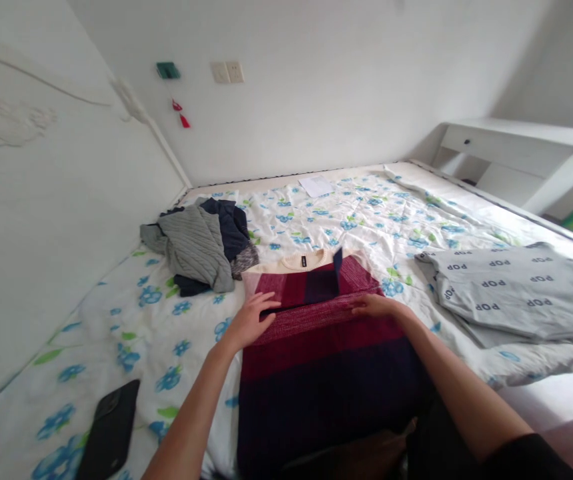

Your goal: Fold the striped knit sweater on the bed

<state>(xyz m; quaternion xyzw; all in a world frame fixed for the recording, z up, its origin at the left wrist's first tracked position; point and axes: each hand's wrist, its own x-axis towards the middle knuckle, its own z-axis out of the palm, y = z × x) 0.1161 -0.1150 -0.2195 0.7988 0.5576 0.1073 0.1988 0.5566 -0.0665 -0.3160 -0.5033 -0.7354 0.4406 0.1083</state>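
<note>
A maroon and navy knit sweater (pixel 316 360) with a cream collar lies flat on the bed in front of me, its sleeves folded across the chest. My left hand (pixel 251 320) rests open on the sweater's left side, fingers stretched toward the folded sleeve. My right hand (pixel 373 305) lies flat on the sweater's right side, fingers pointing left along the fold. Neither hand grips the cloth.
A flowered white bedsheet (pixel 346 220) covers the bed. A heap of grey and navy clothes (pixel 201 247) lies to the upper left. A grey "POP" printed garment (pixel 511 290) is spread at right. A black phone (pixel 111 430) sits at lower left. White shelf (pixel 521 150) stands at far right.
</note>
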